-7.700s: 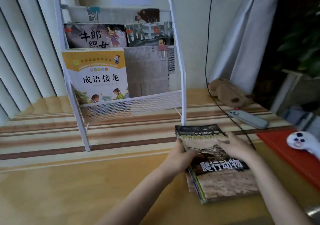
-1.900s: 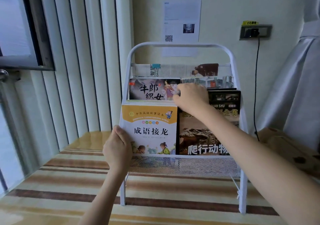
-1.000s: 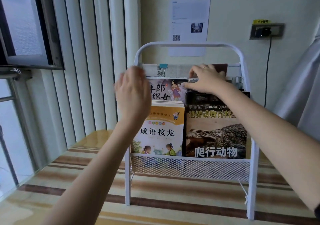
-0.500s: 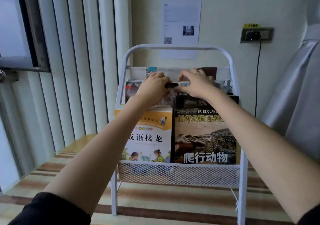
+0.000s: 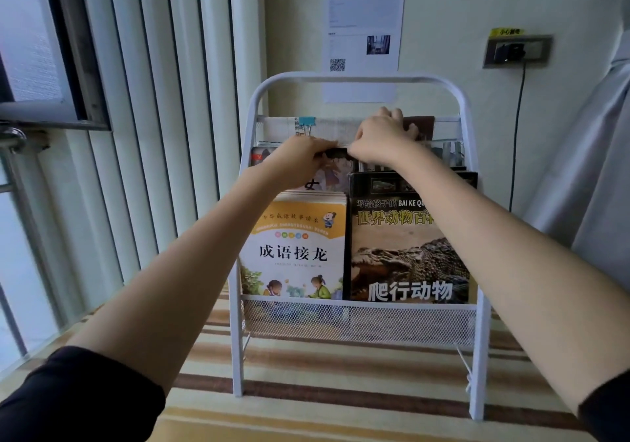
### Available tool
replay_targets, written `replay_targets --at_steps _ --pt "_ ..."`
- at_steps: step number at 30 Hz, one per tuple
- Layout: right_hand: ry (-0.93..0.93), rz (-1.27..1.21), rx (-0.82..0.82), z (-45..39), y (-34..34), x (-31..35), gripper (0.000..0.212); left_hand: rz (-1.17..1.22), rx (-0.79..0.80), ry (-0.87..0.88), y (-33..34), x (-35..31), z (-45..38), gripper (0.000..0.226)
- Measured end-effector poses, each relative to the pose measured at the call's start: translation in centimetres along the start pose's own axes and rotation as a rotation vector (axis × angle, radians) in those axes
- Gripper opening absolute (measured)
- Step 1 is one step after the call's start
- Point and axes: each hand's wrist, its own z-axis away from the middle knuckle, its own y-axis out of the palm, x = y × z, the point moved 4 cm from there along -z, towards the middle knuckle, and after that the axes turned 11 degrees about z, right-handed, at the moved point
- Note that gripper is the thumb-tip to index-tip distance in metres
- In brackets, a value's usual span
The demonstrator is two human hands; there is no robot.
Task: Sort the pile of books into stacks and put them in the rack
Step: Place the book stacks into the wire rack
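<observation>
both the left hand [image 5: 300, 158] and right hand [image 5: 381, 138] pinch the top edges of books [image 5: 335, 169] in the middle tier of the white rack [image 5: 477, 305].

**Both hands at the rack's middle tier**

The left hand [image 5: 300, 160] and right hand [image 5: 381, 138] meet side by side on the middle-tier books [image 5: 335, 172] of the white metal rack [image 5: 477, 305]. Behind them — clipped newspapers [image 5: 335, 130]. Below the left hand stands the orange-topped storybook [image 5: 295, 251]; below the right, the crocodile-cover book [image 5: 409, 247].
</observation>
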Motion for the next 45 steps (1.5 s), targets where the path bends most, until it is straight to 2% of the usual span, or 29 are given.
replay_targets --at_steps 3,5,7,9,10,12,13,15,18,21,24,26,29,32,34,37,40,43,45 --pt "0.023 -0.084 0.066 0.5 0.2 0.1 0.048 -0.068 0.035 -0.012 0.4 -0.2 0.7 0.058" --pt "0.006 -0.070 0.112 1.1 0.4 -0.1 0.049 -0.091 0.092 -0.033 0.6 -0.3 0.7 0.057" --pt "-0.023 -0.063 0.052 2.2 -0.1 0.1 0.047 -0.031 0.129 -0.096 -0.1 -0.4 1.1 0.053" --pt "-0.119 -0.065 -0.125 4.3 -0.8 1.3 0.042 0.061 0.033 -0.151 -1.5 -0.6 2.7 0.045" --pt "-0.188 -0.068 -0.189 5.8 -0.6 2.3 0.042 0.071 -0.092 -0.145 -2.1 -0.8 3.9 0.038" --pt "-0.321 -0.023 -0.205 8.7 1.0 4.5 0.051 -0.025 -0.346 -0.172 -2.3 -0.8 7.3 0.033" --pt "-0.359 0.037 -0.206 9.8 2.2 5.3 0.058 -0.093 -0.414 -0.188 -1.6 -0.7 9.0 0.038" --pt "-0.383 0.124 -0.302 10.5 3.8 5.6 0.064 -0.195 -0.451 -0.145 0.1 -0.3 11.5 0.047" --pt "-0.420 0.158 -0.546 9.8 4.8 5.3 0.049 -0.286 -0.484 -0.049 0.9 0.5 11.7 0.046" --pt "-0.421 0.166 -0.696 9.2 5.4 5.1 0.045 -0.339 -0.562 0.003 1.4 1.1 11.1 0.046" --pt "-0.426 0.125 -0.790 9.2 5.7 4.9 0.050 -0.345 -0.638 0.044 1.9 1.5 11.2 0.047" --pt "-0.439 0.102 -0.840 9.3 5.8 4.9 0.045 -0.349 -0.660 0.052 2.0 1.7 11.4 0.046" --pt "-0.466 0.083 -0.887 9.7 6.1 4.9 0.029 -0.340 -0.701 -0.010 2.6 1.8 11.8 0.040" --pt "-0.522 0.112 -0.880 11.0 7.0 4.1 0.039 -0.257 -0.752 -0.100 3.4 1.7 12.8 0.045" --pt "-0.458 0.128 -0.833 12.0 7.7 2.5 0.055 -0.186 -0.739 -0.200 4.1 2.2 14.1 0.060" --pt "-0.145 0.068 -0.722 13.5 8.8 -2.1 0.070 -0.006 -0.696 -0.412 4.9 3.2 16.2 0.074" --pt "0.163 0.014 -0.622 15.1 9.4 -6.8 0.079 0.233 -0.722 -0.396 4.7 3.0 16.9 0.069" --pt "0.276 -0.016 -0.614 16.3 9.5 -9.4 0.082 0.579 -0.964 -0.471 3.6 4.0 17.4 0.056" --pt "0.346 -0.055 -0.623 16.5 9.5 -10.3 0.082 0.590 -0.960 -0.539 3.5 5.0 17.2 0.042"
